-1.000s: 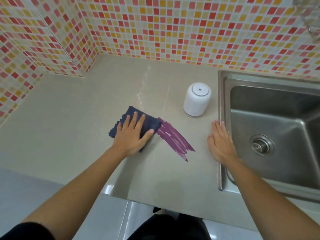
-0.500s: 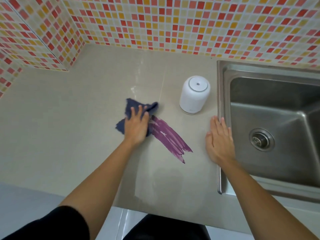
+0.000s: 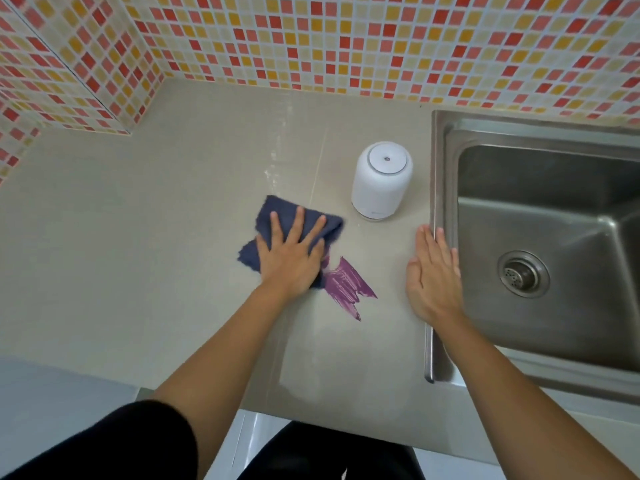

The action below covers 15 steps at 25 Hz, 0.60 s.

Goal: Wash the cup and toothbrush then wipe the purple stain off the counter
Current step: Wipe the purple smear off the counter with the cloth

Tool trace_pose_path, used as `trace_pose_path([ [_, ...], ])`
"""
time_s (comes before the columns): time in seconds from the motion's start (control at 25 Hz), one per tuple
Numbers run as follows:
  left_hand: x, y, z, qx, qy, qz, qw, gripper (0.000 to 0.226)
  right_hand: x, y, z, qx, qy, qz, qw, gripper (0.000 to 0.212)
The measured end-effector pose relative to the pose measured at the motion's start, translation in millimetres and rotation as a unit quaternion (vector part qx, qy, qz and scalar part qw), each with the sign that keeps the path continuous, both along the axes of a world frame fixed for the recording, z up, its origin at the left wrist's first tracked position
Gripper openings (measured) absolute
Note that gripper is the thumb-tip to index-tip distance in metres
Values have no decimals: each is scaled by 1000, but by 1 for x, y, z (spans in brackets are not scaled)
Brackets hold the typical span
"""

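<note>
A dark blue cloth (image 3: 277, 211) lies on the beige counter (image 3: 138, 254), and my left hand (image 3: 289, 259) presses flat on it with fingers spread. Just right of the cloth, a purple stain (image 3: 346, 289) streaks the counter down to the right; the cloth covers its upper end. A white cup (image 3: 382, 181) stands upside down behind the stain, close to the sink. My right hand (image 3: 433, 275) rests flat on the counter at the sink's left rim, holding nothing. No toothbrush is in view.
A steel sink (image 3: 540, 237) with a round drain (image 3: 523, 274) fills the right side. Mosaic tile walls (image 3: 311, 39) close off the back and left of the counter. The counter's front edge runs along the bottom, above my dark clothing.
My left hand has pushed the cloth over the stain's upper end, and less purple shows than before. My right hand has stayed by the sink rim.
</note>
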<state>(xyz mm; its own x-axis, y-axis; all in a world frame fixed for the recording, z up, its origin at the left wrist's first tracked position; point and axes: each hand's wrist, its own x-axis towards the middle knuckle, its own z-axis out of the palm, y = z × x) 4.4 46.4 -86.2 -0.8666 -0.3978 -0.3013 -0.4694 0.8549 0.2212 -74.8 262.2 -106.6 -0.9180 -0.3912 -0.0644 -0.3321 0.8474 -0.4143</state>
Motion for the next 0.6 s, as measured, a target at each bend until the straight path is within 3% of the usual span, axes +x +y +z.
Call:
trace_pose_path([
  [0.12, 55, 5, -8, 14, 58, -200, 978, 60, 0, 1, 1, -4, -6, 0, 1000, 64],
  [0.16, 83, -7, -10, 7, 69, -211, 975, 62, -1, 1, 1, -6, -8, 1, 1000, 64],
  [0.32, 45, -42, -10, -13, 59, -17, 998, 57, 0, 1, 0, -13, -12, 2, 1000, 64],
  [0.4, 9, -10, -6, 14, 43, -11, 999, 49, -1, 2, -1, -21, -15, 4, 1000, 64],
  [0.48, 24, 27, -7, 72, 63, -119, 988, 51, -1, 2, 0, -29, -17, 5, 999, 64],
  [0.56, 84, 32, -17, 84, 96, -249, 960, 51, -1, 4, 0, -38, -20, 2, 999, 64],
  [0.6, 110, 19, -20, 77, 114, -268, 954, 50, -1, 4, 0, -43, -22, 1, 999, 63],
])
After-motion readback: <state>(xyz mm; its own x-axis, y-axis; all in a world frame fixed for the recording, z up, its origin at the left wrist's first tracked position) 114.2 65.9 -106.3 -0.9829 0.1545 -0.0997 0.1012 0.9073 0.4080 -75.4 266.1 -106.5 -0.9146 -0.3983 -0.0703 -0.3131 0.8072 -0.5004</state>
